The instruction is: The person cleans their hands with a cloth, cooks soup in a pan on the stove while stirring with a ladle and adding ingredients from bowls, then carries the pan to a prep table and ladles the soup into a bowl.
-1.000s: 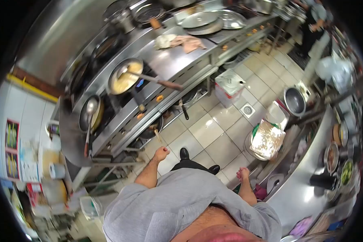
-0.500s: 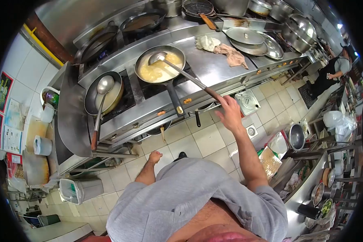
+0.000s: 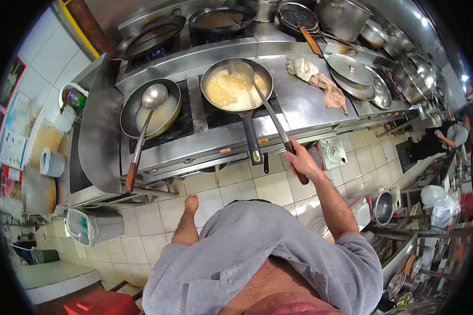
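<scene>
My right hand (image 3: pixel 304 160) is wrapped round the dark wooden end of a long ladle (image 3: pixel 274 115). The ladle's bowl, somewhat blurred, rests in a frying pan (image 3: pixel 252 142) at the far side. Pale liquid with yellow egg-like curds (image 3: pixel 224 90) fills that pan, whose black handle points towards me. Beside my body hangs my left hand (image 3: pixel 192 203), closed, with nothing visible in it. A second pan (image 3: pixel 125 116), left of the first, holds cloudy liquid, and another ladle (image 3: pixel 155 96) lies across it with its handle over the stove's front edge.
Two dark woks (image 3: pixel 222 21) stand on the back burners. Crumpled cloths (image 3: pixel 328 93) and metal lids (image 3: pixel 350 69) lie on the steel counter (image 3: pixel 294 115) to the right. A grey bin (image 3: pixel 106 226) stands on the floor at left. Another person (image 3: pixel 441 139) stands far right.
My right hand has closed round the ladle's handle, having been looser on it before. The ladle's bowl has shifted within the pan towards its far side. The view has tilted and shifted.
</scene>
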Action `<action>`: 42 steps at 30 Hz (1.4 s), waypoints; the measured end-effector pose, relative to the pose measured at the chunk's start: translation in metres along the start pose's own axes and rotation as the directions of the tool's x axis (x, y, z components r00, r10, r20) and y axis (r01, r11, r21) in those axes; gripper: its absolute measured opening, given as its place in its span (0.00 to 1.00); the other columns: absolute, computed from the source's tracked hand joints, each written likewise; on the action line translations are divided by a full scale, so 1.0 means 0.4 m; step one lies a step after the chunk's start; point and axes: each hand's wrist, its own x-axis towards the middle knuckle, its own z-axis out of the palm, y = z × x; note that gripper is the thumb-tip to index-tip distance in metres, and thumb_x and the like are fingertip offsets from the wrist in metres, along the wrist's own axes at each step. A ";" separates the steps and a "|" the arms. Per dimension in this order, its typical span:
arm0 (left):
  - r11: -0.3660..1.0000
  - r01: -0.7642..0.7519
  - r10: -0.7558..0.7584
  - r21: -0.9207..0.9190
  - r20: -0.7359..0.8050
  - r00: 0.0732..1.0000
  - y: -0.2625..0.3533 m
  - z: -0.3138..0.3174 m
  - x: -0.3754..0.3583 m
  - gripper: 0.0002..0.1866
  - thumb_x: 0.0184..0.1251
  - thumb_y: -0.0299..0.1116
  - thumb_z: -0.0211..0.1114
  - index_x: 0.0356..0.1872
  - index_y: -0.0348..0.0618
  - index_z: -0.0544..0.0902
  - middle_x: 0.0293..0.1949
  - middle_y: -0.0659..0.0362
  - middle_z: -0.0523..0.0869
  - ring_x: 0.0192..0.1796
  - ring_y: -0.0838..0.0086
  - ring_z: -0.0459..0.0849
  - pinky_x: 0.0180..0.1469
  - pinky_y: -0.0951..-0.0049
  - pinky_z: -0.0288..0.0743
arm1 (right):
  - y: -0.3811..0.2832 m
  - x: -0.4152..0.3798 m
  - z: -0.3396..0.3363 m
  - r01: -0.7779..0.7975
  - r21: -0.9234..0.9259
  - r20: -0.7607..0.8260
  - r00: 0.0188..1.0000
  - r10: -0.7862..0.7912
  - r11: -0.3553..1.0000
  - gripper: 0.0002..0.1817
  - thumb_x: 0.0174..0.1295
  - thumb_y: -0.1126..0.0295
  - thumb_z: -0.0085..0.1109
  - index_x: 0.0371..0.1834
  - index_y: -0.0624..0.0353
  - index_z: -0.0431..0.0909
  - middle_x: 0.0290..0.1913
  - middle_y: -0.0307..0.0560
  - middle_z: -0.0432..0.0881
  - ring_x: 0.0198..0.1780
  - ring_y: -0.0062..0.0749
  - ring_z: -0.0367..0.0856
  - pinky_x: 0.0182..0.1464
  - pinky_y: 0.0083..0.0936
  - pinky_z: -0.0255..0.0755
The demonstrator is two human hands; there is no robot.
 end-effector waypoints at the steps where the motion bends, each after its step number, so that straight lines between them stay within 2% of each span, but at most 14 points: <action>1: 0.944 -0.145 0.188 0.296 -0.121 0.975 -0.037 0.013 0.005 0.18 0.65 0.37 0.44 0.38 0.36 0.80 0.36 0.43 0.83 0.43 0.55 0.82 0.49 0.57 0.74 | -0.054 -0.013 0.003 -0.289 0.271 0.206 0.949 0.238 0.918 0.18 0.60 0.69 0.54 0.52 0.59 0.65 0.22 0.43 0.71 0.20 0.31 0.75 0.21 0.27 0.72; 2: 0.946 -0.140 0.185 0.292 -0.131 0.974 -0.029 0.003 -0.030 0.18 0.65 0.37 0.44 0.38 0.36 0.80 0.36 0.43 0.83 0.43 0.55 0.82 0.49 0.57 0.74 | -0.081 -0.023 0.023 -0.329 0.465 0.229 0.941 0.247 0.822 0.14 0.60 0.69 0.54 0.48 0.57 0.65 0.22 0.37 0.69 0.14 0.19 0.67 0.12 0.20 0.64; 8: 0.966 0.062 -0.042 0.252 -0.082 0.996 -0.006 0.011 -0.180 0.23 0.68 0.43 0.41 0.36 0.33 0.80 0.39 0.40 0.81 0.46 0.46 0.78 0.53 0.54 0.70 | -0.155 -0.035 0.003 -0.534 0.814 0.516 0.845 0.138 0.229 0.13 0.62 0.72 0.51 0.50 0.57 0.67 0.24 0.37 0.69 0.15 0.16 0.65 0.12 0.14 0.60; 11: 0.985 0.164 -0.169 -0.048 -0.135 0.976 -0.028 0.049 -0.173 0.22 0.67 0.44 0.45 0.36 0.33 0.80 0.40 0.40 0.81 0.46 0.47 0.79 0.52 0.56 0.71 | -0.141 -0.049 -0.007 -0.497 0.805 0.500 0.862 0.080 0.324 0.08 0.59 0.74 0.54 0.40 0.56 0.67 0.23 0.37 0.70 0.16 0.18 0.66 0.13 0.18 0.59; 17: 0.960 0.109 -0.161 -0.258 -0.193 0.968 -0.081 0.070 -0.274 0.20 0.56 0.41 0.62 0.46 0.36 0.77 0.39 0.44 0.83 0.45 0.53 0.81 0.51 0.62 0.73 | -0.094 -0.077 -0.014 -0.321 0.643 0.351 0.931 0.105 0.695 0.28 0.53 0.75 0.57 0.59 0.61 0.60 0.16 0.39 0.69 0.13 0.23 0.69 0.14 0.20 0.64; 20: 0.973 0.091 -0.150 -0.211 -0.288 0.946 -0.204 0.120 -0.323 0.27 0.52 0.40 0.65 0.52 0.38 0.72 0.37 0.45 0.83 0.43 0.57 0.82 0.48 0.64 0.74 | -0.075 -0.077 -0.033 -0.147 0.385 0.214 0.975 0.067 0.911 0.34 0.52 0.75 0.56 0.65 0.58 0.58 0.24 0.42 0.72 0.15 0.20 0.69 0.16 0.21 0.66; 23: 0.897 0.336 -0.380 -0.288 -0.111 0.918 -0.244 0.113 -0.422 0.30 0.50 0.40 0.65 0.55 0.36 0.71 0.39 0.44 0.82 0.38 0.61 0.83 0.46 0.67 0.76 | -0.053 -0.067 -0.042 -0.008 0.127 0.120 0.993 -0.008 0.992 0.32 0.53 0.74 0.56 0.65 0.57 0.59 0.30 0.44 0.75 0.21 0.23 0.73 0.20 0.23 0.69; 24: 0.862 0.406 -0.443 -0.303 -0.061 0.894 -0.253 0.116 -0.449 0.29 0.51 0.40 0.65 0.54 0.35 0.71 0.40 0.45 0.82 0.36 0.62 0.84 0.45 0.69 0.76 | -0.047 -0.064 -0.044 0.051 -0.035 0.067 0.997 -0.049 0.998 0.33 0.53 0.73 0.56 0.65 0.55 0.57 0.35 0.53 0.79 0.29 0.40 0.80 0.28 0.34 0.74; 29: 0.907 0.365 -0.367 -0.209 0.028 0.930 -0.347 0.141 -0.438 0.26 0.53 0.42 0.63 0.49 0.33 0.76 0.42 0.48 0.82 0.38 0.61 0.83 0.47 0.67 0.76 | -0.050 -0.044 -0.022 0.090 -0.440 -0.036 0.992 -0.118 0.893 0.35 0.52 0.75 0.55 0.66 0.56 0.54 0.41 0.67 0.77 0.43 0.61 0.76 0.44 0.48 0.70; 33: 0.949 0.233 -0.256 -0.211 -0.090 0.962 -0.373 0.134 -0.338 0.25 0.51 0.43 0.65 0.47 0.35 0.78 0.44 0.47 0.83 0.45 0.61 0.82 0.50 0.67 0.74 | -0.018 -0.009 0.045 0.177 -0.297 -0.171 0.957 -0.234 0.938 0.34 0.50 0.74 0.57 0.64 0.59 0.58 0.33 0.61 0.79 0.33 0.53 0.80 0.36 0.42 0.73; 34: 0.944 0.229 -0.249 -0.237 -0.059 0.967 -0.361 0.117 -0.311 0.25 0.51 0.43 0.65 0.46 0.36 0.78 0.45 0.47 0.83 0.48 0.60 0.81 0.52 0.67 0.74 | -0.070 -0.021 0.057 0.033 -0.016 -0.114 0.993 -0.034 0.999 0.34 0.50 0.74 0.58 0.64 0.60 0.58 0.29 0.55 0.78 0.27 0.46 0.78 0.29 0.37 0.72; 36: 0.951 0.177 -0.202 -0.251 -0.077 0.976 -0.342 0.081 -0.265 0.25 0.50 0.43 0.66 0.46 0.36 0.79 0.45 0.48 0.83 0.48 0.60 0.81 0.52 0.67 0.73 | -0.117 -0.026 0.092 -0.154 0.430 0.013 0.986 0.164 0.890 0.26 0.51 0.75 0.59 0.56 0.63 0.65 0.22 0.41 0.74 0.15 0.25 0.70 0.16 0.23 0.64; 39: 0.975 0.054 -0.081 -0.216 -0.121 0.989 -0.310 0.008 -0.209 0.24 0.49 0.42 0.67 0.45 0.36 0.79 0.41 0.49 0.84 0.46 0.61 0.81 0.50 0.68 0.74 | -0.112 0.002 0.142 -0.255 0.796 0.203 0.967 0.156 0.548 0.13 0.54 0.74 0.57 0.42 0.61 0.68 0.21 0.42 0.74 0.15 0.26 0.71 0.15 0.23 0.64; 42: 0.949 0.062 -0.083 -0.310 -0.055 0.995 -0.335 -0.046 -0.132 0.23 0.49 0.41 0.68 0.43 0.35 0.79 0.37 0.52 0.83 0.41 0.65 0.80 0.47 0.69 0.73 | -0.142 0.001 0.183 -0.262 0.828 0.212 0.965 0.156 0.495 0.09 0.63 0.64 0.52 0.35 0.57 0.68 0.23 0.42 0.75 0.16 0.23 0.71 0.17 0.21 0.68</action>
